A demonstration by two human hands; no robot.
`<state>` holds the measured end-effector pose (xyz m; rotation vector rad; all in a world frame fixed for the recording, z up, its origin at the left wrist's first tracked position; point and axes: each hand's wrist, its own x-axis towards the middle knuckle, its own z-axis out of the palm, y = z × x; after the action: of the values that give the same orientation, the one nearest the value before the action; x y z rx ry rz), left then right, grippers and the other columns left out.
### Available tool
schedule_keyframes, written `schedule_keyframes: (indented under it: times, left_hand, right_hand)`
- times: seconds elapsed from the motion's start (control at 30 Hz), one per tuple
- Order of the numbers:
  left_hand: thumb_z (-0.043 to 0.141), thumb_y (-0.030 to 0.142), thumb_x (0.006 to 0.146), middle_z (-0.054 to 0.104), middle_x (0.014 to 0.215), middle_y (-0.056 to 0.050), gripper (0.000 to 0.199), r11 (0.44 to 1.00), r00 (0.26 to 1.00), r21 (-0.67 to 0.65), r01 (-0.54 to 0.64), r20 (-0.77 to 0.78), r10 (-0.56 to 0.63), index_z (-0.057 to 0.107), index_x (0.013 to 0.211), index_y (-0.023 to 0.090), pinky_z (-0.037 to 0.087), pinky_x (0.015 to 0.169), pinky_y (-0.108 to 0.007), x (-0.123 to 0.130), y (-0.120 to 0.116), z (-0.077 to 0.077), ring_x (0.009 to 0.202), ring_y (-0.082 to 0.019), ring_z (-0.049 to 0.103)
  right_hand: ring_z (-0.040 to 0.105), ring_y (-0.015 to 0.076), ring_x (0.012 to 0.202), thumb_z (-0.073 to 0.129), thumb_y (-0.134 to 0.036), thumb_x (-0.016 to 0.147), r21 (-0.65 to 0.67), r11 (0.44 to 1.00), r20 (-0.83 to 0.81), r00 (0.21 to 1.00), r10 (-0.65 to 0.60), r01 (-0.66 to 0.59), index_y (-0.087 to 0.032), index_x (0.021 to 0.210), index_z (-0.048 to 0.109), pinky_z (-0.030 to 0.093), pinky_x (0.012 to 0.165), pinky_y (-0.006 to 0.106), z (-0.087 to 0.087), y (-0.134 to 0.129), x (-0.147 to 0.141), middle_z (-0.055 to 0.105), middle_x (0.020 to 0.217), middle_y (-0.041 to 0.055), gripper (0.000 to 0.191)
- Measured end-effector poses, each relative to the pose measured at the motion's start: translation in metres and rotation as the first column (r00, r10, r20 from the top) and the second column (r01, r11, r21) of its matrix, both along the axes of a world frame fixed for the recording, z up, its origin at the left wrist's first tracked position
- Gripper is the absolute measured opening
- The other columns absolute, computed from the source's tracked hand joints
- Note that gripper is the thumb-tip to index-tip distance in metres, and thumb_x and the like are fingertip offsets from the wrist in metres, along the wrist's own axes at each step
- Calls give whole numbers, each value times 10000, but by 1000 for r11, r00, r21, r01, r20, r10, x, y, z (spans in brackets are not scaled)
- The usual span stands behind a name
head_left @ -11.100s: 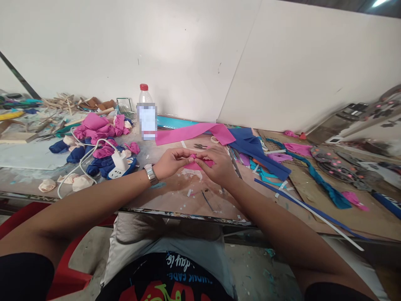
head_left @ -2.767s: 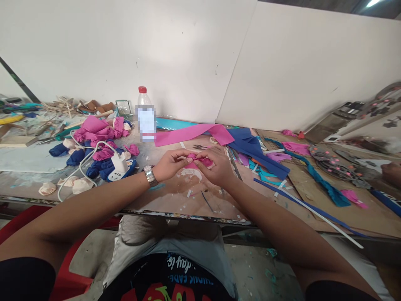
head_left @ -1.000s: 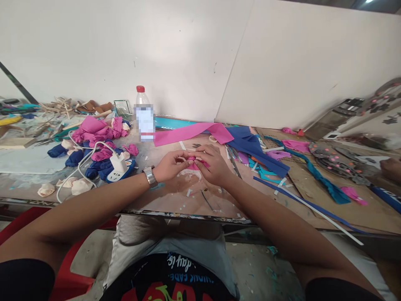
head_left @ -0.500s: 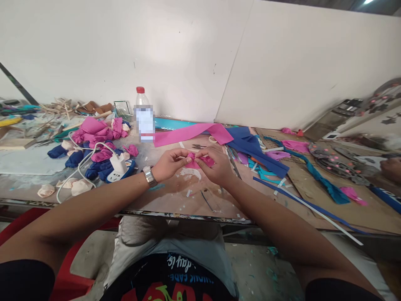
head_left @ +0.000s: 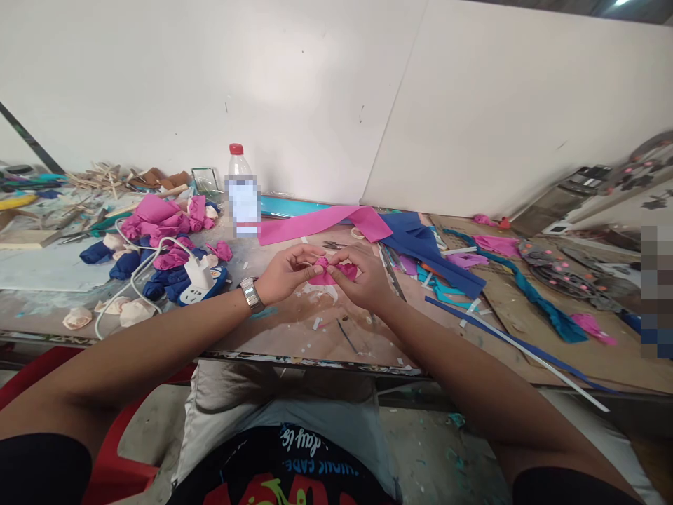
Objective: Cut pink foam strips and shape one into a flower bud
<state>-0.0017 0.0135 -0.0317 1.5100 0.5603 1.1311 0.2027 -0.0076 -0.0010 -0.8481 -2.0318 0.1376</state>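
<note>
A small gathered piece of pink crepe paper is held between both hands above the table's middle. My left hand, with a metal watch on its wrist, pinches its left side between thumb and fingers. My right hand pinches the same piece from the right, and part of the paper shows under its fingers. Behind the hands lies a long pink paper strip, with dark blue paper to its right. A roll of tape and what looks like a pair of scissors lie just beyond the fingers.
On the left are pink paper flowers, dark blue ones, pale ones and a power strip with a white cable. A red-capped bottle stands behind. Cardboard with a teal strip lies on the right.
The hands have barely moved; the pink piece between the fingertips has shifted and bunched slightly. At the far right edge, the other person's hand is now covered by a blurred patch.
</note>
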Motion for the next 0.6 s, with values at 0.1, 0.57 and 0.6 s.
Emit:
schedule_keyframes:
  times: [0.1,0.57,0.6]
  left_hand:
    - [823,414,799,752,987,-82,369,1000,1000,14,-15,9,15,714,1036,152,534,799,-299,1,1,-1,878,-169,684]
    - [773,470,835,763,1061,-122,382,971,978,219,-100,-160,137,776,1052,156,520,822,-328,-2,-2,6,925,-206,677]
    - [769,477,838,764,1062,-122,388,975,980,197,-97,-150,128,776,1055,156,524,821,-332,-2,-1,5,920,-207,678]
  right_hand:
    - [650,227,808,659,-361,928,10,1000,10,1000,-17,17,-232,850,659,466,832,412,-1,1,0,723,825,35,151]
    - [657,219,799,686,-395,924,0,1000,12,1000,1,-1,-224,821,655,469,828,407,-7,6,0,724,819,34,202]
    - [660,220,805,686,-398,925,2,1000,14,1000,3,-3,-226,827,656,468,833,410,-6,6,0,729,826,35,200]
